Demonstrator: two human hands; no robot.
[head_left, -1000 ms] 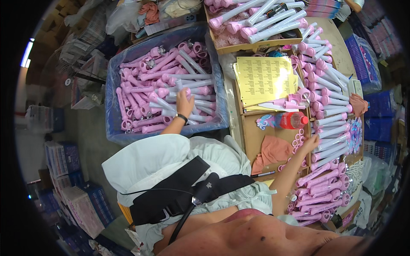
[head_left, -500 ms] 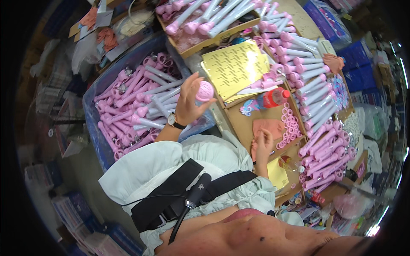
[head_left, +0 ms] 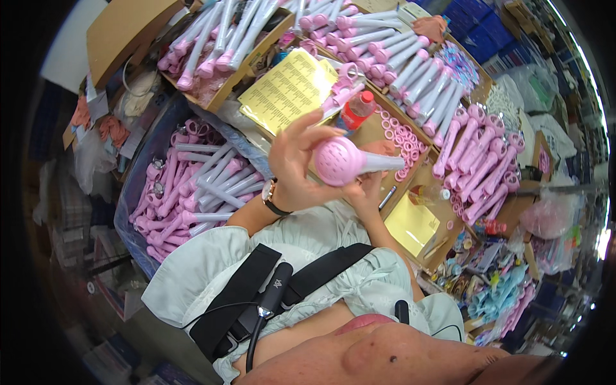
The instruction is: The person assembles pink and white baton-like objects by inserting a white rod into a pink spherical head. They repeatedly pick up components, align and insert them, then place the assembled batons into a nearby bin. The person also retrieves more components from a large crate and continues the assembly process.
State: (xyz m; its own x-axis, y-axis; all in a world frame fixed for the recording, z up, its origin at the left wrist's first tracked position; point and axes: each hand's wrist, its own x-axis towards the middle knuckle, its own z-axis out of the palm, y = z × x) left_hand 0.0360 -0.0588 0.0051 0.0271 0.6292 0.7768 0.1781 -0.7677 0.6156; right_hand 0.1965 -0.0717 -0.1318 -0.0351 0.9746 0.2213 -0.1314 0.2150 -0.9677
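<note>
My left hand (head_left: 292, 160) is closed round the head of a pink microphone-shaped toy (head_left: 337, 162). Its rounded end is dotted with small holes, and a pale translucent tube points right from it. Behind that tube is my right hand (head_left: 367, 191), close to the toy, its fingers mostly hidden; whether it grips anything is unclear. Beyond the toy stands a red-labelled bottle (head_left: 356, 110) beside a stack of yellow printed sheets (head_left: 289, 88). Several small pink rings (head_left: 401, 140) lie to the right in a cardboard tray (head_left: 420, 174).
A blue-lined bin (head_left: 128, 192) at left holds many pink and pale toys. More tubes (head_left: 237, 35) fill a box at the back, and pink handles (head_left: 478, 141) are piled at right. A pen (head_left: 388, 196), yellow paper (head_left: 412, 224) and a second bottle (head_left: 428, 195) lie near my right forearm.
My left hand has brought the toy rightward and turned it, so its tube now shows. The right hand has moved left from the orange cloth toward the toy. The view has shifted.
</note>
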